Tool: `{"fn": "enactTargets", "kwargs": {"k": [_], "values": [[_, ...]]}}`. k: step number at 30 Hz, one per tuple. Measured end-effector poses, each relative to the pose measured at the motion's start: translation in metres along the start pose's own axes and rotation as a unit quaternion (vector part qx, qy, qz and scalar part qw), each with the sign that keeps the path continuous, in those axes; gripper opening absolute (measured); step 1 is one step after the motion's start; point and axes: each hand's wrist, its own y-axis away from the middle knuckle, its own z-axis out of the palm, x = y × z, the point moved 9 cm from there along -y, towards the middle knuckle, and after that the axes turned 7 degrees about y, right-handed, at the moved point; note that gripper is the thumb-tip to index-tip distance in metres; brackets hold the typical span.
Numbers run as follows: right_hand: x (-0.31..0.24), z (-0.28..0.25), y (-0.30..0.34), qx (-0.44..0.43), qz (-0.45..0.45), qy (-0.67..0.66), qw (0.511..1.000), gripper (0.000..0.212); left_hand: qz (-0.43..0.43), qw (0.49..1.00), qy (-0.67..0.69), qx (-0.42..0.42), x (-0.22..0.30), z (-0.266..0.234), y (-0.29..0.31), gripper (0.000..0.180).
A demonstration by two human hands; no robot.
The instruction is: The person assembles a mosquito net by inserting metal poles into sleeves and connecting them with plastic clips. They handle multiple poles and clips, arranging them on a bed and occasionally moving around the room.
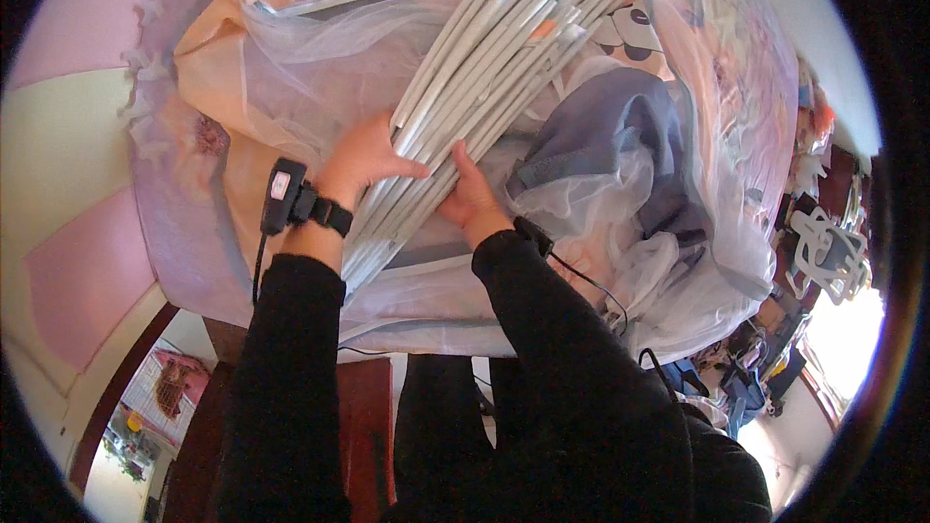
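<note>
A thick bundle of pale grey tent-like poles (484, 68) slants across the middle, its far ends fanned out at the top. My left hand (366, 160) grips the bundle from its left side, thumb laid over the poles. From the other side my right hand (472, 196) clasps it, thumb up along the edge; its other fingers are hidden under the poles. Beneath and around lies sheer white and peach netting (320, 68). A bunched dark grey-blue cloth (610, 126) rests to the right of the bundle.
The netting spreads over a bed with a floral cover (746, 126). A pink and cream wall (77, 126) rises at the left. White plastic chair-like pieces (828, 257) and cluttered goods stand at the right. A wire cage (170, 387) shows at lower left.
</note>
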Motion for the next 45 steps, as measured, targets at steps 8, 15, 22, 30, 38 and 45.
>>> {"fn": "enactTargets", "kwargs": {"k": [8, 15, 22, 30, 38, 45], "values": [[0.03, 0.024, 0.073, -0.064, 0.016, -0.018, 0.998, 0.065, -0.065, 0.997, -0.026, 0.023, 0.02, 0.024, 0.076, 0.089], [0.056, 0.042, 0.15, -0.048, 0.089, -0.018, 0.995, 0.06, -0.09, 0.995, 0.03, 0.019, 0.052, 0.044, 0.144, 0.077], [0.067, 0.078, 0.208, -0.077, 0.115, -0.027, 0.99, 0.059, -0.064, 0.994, 0.09, 0.013, 0.085, 0.044, 0.187, 0.077], [0.104, 0.129, 0.293, -0.101, 0.172, -0.03, 0.979, 0.047, -0.137, 0.988, 0.031, -0.059, 0.139, 0.021, 0.265, 0.077], [0.11, 0.128, 0.366, -0.126, 0.155, -0.027, 0.979, 0.045, -0.104, 0.992, -0.007, -0.065, 0.192, 0.048, 0.321, 0.07], [0.083, 0.078, 0.365, -0.109, 0.093, -0.017, 0.99, 0.044, -0.024, 0.999, 0.0, -0.042, 0.198, 0.095, 0.304, 0.073]]}}
